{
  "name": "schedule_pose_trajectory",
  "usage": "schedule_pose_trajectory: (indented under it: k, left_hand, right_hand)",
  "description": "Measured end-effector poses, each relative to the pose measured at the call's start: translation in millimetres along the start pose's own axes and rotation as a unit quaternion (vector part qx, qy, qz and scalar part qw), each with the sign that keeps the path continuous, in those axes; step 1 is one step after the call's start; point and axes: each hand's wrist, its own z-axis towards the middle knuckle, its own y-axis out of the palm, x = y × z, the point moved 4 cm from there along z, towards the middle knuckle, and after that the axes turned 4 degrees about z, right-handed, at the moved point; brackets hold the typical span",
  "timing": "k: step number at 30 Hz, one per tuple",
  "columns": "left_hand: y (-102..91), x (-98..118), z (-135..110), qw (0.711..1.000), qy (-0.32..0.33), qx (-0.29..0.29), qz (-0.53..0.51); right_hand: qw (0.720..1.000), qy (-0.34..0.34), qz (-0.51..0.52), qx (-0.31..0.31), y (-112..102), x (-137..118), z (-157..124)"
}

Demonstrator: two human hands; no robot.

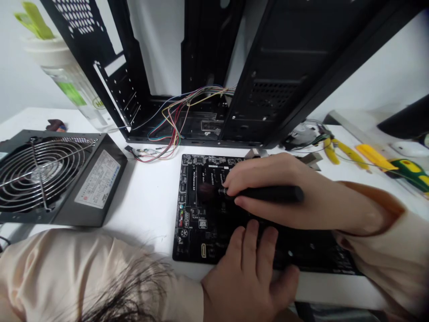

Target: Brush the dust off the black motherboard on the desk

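Note:
A flat black mat printed like a motherboard (191, 232) lies on the white table in front of me. My right hand (284, 179) is closed on a black-handled brush (275, 194), held low and slanted over the mat. The brush's dark reddish tip is blurred, and I cannot tell whether it touches the printed surface. My left hand (248, 273) rests palm down at the mat's near edge, fingers spread and holding nothing. Both forearms are in beige sleeves, and the right one covers part of the mat's right side.
An open black computer case (201, 125) stands behind the mat, with thin coloured wires (174, 120) trailing out. To the left are a power supply (100, 179) and a clear bottle (73, 85). Yellow-handled pliers (348, 152) and a green-yellow tool (410, 172) lie at right.

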Motion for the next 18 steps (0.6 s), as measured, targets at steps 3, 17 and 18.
schedule_pose_trajectory:
  k: [3, 17, 18]
  left_hand:
    - [0.2, -0.3, 0.6, 1.000, 0.004, 0.000, 0.000]
    - [-0.5, -0.3, -0.6, 1.000, 0.010, -0.005, -0.004]
    - [-0.5, -0.5, -0.5, 1.000, 0.009, -0.004, -0.003]
  right_hand:
    - [1.000, 0.008, 0.008, 0.002, -0.4, 3.1, -0.1]
    - [1.000, 0.016, 0.006, 0.001, 1.4, 5.2, 0.6]
    - [1.000, 0.016, 0.003, -0.001, 0.8, 4.9, 0.7]
